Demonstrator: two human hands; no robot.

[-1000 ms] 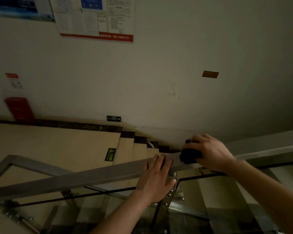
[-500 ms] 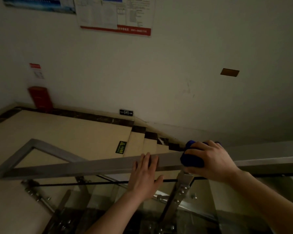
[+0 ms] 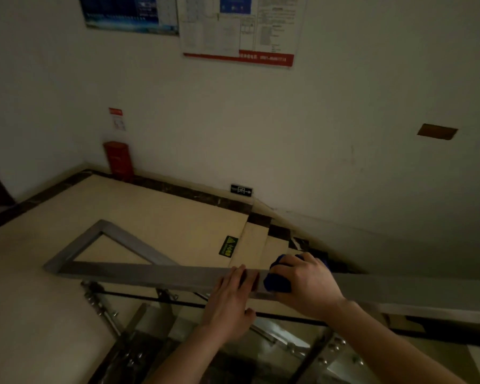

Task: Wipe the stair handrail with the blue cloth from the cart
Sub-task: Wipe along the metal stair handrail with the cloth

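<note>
Right hand (image 3: pixel 309 284): fingers curled over the bunched blue cloth (image 3: pixel 277 284), pressing it onto the steel handrail (image 3: pixel 150 275).
Left hand (image 3: pixel 229 299): laid on the rail just beside the cloth, fingers straight, holding nothing.
Advice: even pressure, cloth wrapped over both edges, long strokes toward the corner.
Surroundings: dim stairwell, beige landing (image 3: pixel 150 212), notices (image 3: pixel 239 29) on a white wall.

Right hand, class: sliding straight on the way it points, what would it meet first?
Likely the left hand, resting on the grey metal handrail ahead of the blue cloth in the right hand.
</note>
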